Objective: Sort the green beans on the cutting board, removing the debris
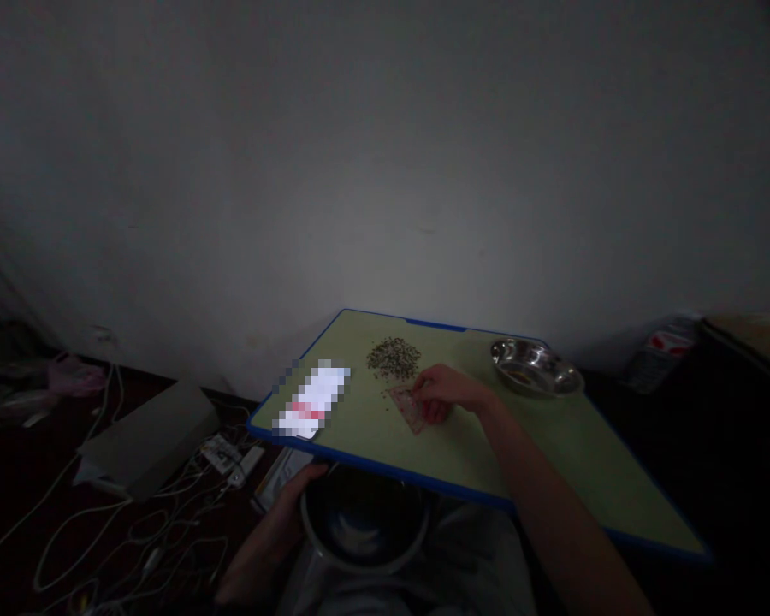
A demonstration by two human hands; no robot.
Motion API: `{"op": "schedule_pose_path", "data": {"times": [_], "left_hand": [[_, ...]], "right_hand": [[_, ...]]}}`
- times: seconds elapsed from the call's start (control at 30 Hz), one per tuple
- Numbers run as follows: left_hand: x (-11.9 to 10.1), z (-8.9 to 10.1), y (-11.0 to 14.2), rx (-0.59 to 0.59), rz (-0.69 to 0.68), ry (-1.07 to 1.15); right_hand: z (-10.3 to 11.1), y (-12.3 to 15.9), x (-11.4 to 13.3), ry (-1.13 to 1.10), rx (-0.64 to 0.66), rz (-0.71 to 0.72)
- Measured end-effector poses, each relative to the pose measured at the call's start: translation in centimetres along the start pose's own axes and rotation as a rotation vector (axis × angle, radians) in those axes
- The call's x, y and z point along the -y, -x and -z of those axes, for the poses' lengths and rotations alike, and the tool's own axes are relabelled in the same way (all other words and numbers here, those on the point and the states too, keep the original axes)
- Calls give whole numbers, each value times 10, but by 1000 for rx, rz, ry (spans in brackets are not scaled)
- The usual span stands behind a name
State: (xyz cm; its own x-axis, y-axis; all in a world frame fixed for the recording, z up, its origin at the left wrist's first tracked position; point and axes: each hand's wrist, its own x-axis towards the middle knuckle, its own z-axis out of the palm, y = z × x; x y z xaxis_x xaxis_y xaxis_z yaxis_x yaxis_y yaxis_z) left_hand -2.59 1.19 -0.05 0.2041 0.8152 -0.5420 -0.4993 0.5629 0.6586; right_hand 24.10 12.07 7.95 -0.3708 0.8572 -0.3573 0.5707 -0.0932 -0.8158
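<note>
My right hand (441,392) is closed over the table, its fingers pinching a small, flat pinkish card-like piece (411,414) with a faint pattern. What exactly this piece is cannot be made out. Just beyond it lies a loose pile of small dark-and-pale seeds (393,358), with a few grains strayed toward the card. Below the table's front edge, my left hand (300,489) grips the left rim of a large, dark-looking bowl (365,522) that rests at my lap. Most of that hand's fingers are hidden, and the bowl's inside is too dark to read.
The pale green tabletop (475,453) has a blue rim. A shiny metal basin (536,368) stands at its right back, and a bright, pixelated phone-like rectangle (314,402) lies left. On the floor are a grey box (151,436), tangled cables and a power strip (222,453). A wall stands behind.
</note>
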Motion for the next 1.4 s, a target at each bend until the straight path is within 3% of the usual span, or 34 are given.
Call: {"op": "schedule_pose_path", "data": {"times": [0.1, 0.33, 0.7, 1.4], "left_hand": [[-1, -1, -1, 23, 27, -2], [-4, -6, 2, -65, 49, -18], [2, 3, -7, -27, 35, 19], [-1, -7, 3, -34, 79, 97]], "right_hand": [[-1, -2, 0, 22, -43, 18], [-5, -8, -3, 77, -142, 110], [-6, 1, 6, 57, -103, 142], [-9, -3, 2, 65, -90, 167]]}}
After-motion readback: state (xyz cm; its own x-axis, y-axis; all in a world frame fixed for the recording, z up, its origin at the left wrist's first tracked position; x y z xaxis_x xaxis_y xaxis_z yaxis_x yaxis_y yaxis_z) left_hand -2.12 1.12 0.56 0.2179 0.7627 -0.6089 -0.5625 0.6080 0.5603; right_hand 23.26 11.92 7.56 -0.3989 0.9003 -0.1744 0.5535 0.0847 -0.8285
